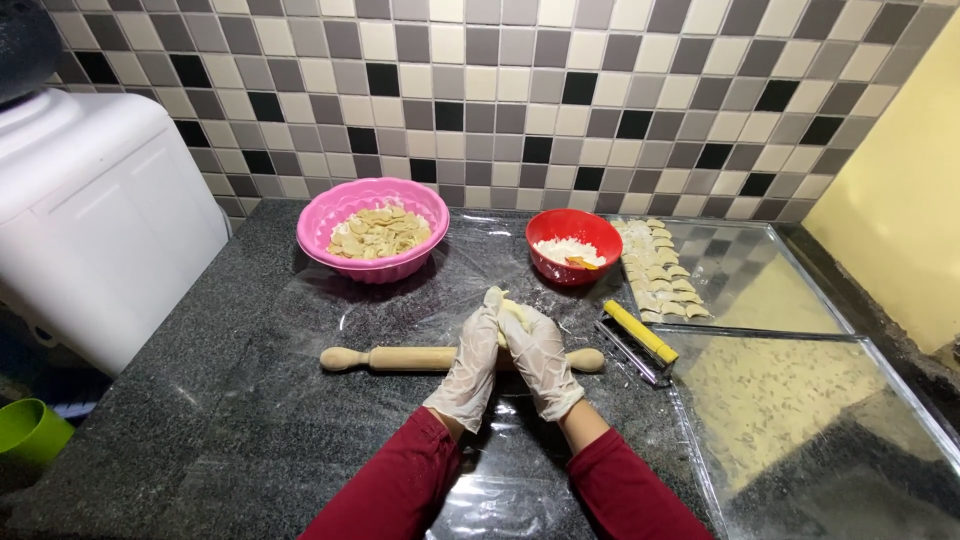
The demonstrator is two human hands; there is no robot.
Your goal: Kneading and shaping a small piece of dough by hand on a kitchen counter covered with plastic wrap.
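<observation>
At the far left a green cup [30,432] sits low beside a white appliance [95,215]. On the dark stone bench [230,420], toward the tiled wall, we have a pink bowl [373,241] heaped with pale round dough discs [380,231]. Nearer us a wooden rolling pin [395,358] lies crosswise on a clear plastic sheet. Just above it our left hand [470,370] and right hand [538,362], both in thin gloves, meet in the middle; the fingers of both close narrowly around one small piece of dough [507,310], raised off the bench and pinched between them. We judge the step in hand to be folding and sealing this piece; the next move likely calls for even pressure along its edge. Behind the hands stands a red bowl [574,246] of white filling. To its right, finished folded pieces [660,272] lie in rows on a glass tray [790,290], with a yellow-handled tool [640,335] near the right hand.
</observation>
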